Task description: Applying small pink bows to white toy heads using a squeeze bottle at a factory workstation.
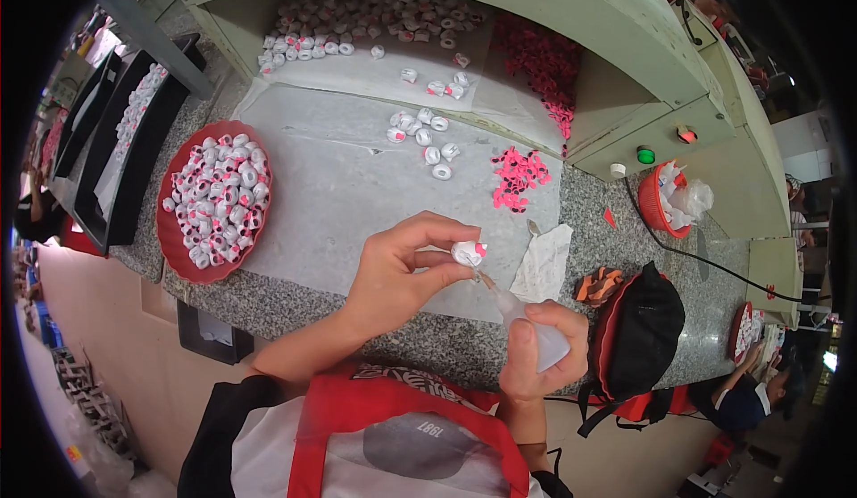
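Observation:
Between the thumb and fingers of my left hand (393, 270) is a small white rounded piece (466, 253) with a pink spot. My right hand (546, 342) grips a translucent squeeze bottle (546, 344), its narrow tip touching or very near the underside of that piece. Both hands are over the front part of the white sheet (312, 186). Beyond them lie a loose group of similar white pieces (420, 128) and a small heap of flat pink pieces with dark spots (518, 179).
At left stands a red dish (170, 253) heaped with white-and-pink pieces. A pale green cabinet (625, 128) holds more white and pink pieces. To the right are crumpled paper (542, 261), a red basket (654, 202), a black bag (644, 337) and a cable (705, 270).

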Demonstrator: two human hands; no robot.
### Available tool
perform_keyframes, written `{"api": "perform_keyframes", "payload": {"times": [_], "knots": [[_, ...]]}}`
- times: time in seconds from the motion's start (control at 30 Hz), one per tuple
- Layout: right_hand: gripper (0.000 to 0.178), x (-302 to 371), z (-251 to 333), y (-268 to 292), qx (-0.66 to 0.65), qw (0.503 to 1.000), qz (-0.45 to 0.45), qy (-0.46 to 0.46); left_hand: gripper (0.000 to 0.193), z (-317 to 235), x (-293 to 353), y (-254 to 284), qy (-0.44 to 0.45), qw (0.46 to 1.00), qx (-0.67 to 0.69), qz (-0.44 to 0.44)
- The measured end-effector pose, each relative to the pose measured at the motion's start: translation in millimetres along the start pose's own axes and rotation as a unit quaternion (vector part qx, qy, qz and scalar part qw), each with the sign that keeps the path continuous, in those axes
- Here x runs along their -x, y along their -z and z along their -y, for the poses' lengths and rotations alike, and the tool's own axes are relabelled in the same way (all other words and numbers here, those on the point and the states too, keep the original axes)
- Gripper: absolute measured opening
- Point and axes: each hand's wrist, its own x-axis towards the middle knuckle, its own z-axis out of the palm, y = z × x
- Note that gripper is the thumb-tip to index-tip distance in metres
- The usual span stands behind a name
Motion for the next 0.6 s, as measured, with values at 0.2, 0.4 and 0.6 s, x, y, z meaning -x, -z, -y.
{"api": "perform_keyframes", "payload": {"times": [0.2,0.4,0.6], "knots": [[0.021,2.7,-4.7,4.9,-0.02,0.999,-0.021,0.019,0.033,-1.8,-0.8,0.4,0.1,0.992,0.082,0.016],[0.022,7.5,-6.2,13.4,-0.023,0.999,-0.018,-0.014,0.033,-4.0,-0.9,-8.5,0.102,0.991,0.082,0.016],[0.016,12.3,-7.6,19.7,-0.037,0.996,-0.048,-0.058,0.034,-4.6,-1.5,-14.8,0.094,0.993,0.064,0.007]]}}
